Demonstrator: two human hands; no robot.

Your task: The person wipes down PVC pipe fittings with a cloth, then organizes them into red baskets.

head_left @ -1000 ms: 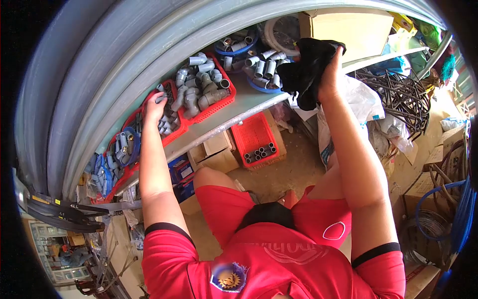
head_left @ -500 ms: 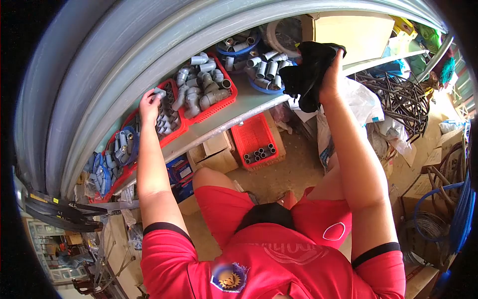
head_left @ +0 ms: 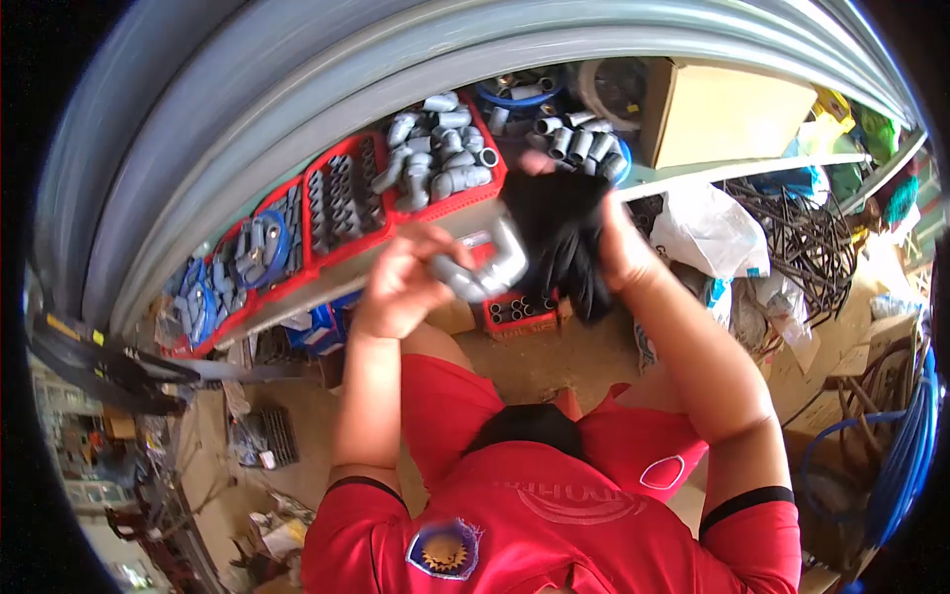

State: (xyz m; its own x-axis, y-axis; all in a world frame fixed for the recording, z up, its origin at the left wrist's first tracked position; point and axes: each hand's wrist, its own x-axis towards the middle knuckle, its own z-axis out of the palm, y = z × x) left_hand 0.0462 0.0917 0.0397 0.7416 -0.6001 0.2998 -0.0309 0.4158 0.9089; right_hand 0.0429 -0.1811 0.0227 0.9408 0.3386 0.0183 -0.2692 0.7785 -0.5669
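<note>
Nearest is the person's red shirt [head_left: 594, 485], with the red shorts [head_left: 638, 426] just beyond it. Out in front, the left hand [head_left: 396, 287] has its fingers and thumb closed on one end of a gray pipe fitting [head_left: 475, 286], a bent piece blurred at the edges. The fitting lies between the two hands, close to the left one; its curve reaches from those fingertips across toward a black bundle [head_left: 559, 218], with the hollow of the bend turned up and back toward the left fingers. Whether fitting and bundle touch cannot be told. The right hand [head_left: 623, 243] is clamped on the far side of that bundle, which hangs loosely in folds and may be a bag or cloth. Lower down, partly hidden by them, a red crate [head_left: 524, 330] of short pipe ends sits on the floor. Beyond the hands, the shelf [head_left: 693, 178] bears a red basket [head_left: 450, 209] of gray elbows, a divided red tray [head_left: 351, 247] of small fittings beside it, and a cardboard box [head_left: 727, 114] farther right.
</note>
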